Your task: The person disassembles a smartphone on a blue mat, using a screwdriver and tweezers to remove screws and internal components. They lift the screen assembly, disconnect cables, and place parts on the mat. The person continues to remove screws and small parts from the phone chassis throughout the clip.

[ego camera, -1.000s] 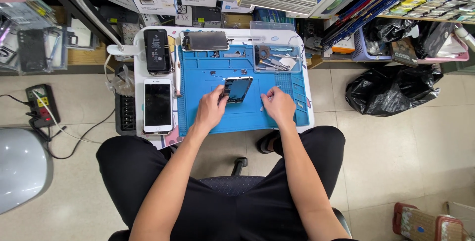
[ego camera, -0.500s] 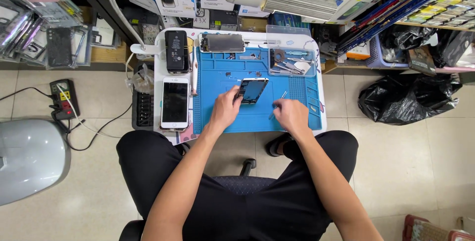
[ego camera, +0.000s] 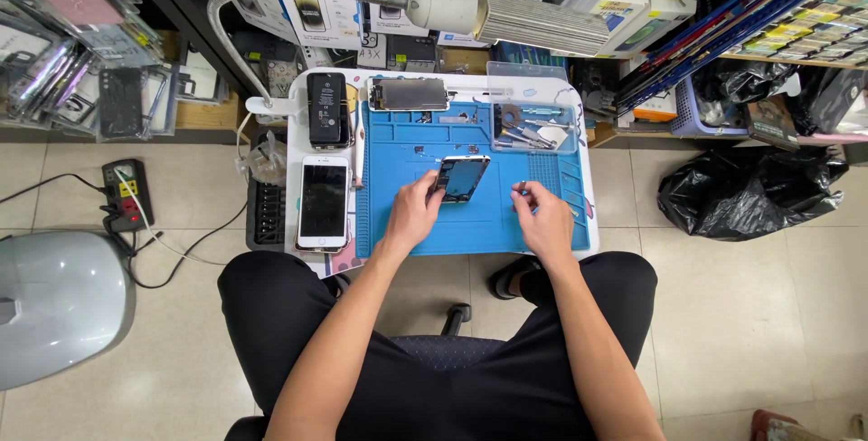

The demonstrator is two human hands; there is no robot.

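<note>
A blue work mat (ego camera: 407,147) covers a small white table (ego camera: 298,97). My left hand (ego camera: 414,210) holds the lower edge of an opened phone body (ego camera: 461,179) that lies tilted in the middle of the mat. To its right, my right hand (ego camera: 542,215) pinches a thin blue-handled tool (ego camera: 525,193) just above the mat, a short way from the phone body.
A white phone (ego camera: 323,201) and a black phone (ego camera: 326,108) lie left of the mat. A detached screen (ego camera: 409,94) and a clear tool tray (ego camera: 533,124) sit at the back. A gooseneck lamp (ego camera: 515,18) hangs overhead. Black rubbish bag (ego camera: 750,192) right, power strip (ego camera: 125,192) left.
The view has shifted and drawn closer. My left hand still holds the phone body; my right hand has moved slightly nearer to the mat's right side with the tool.
</note>
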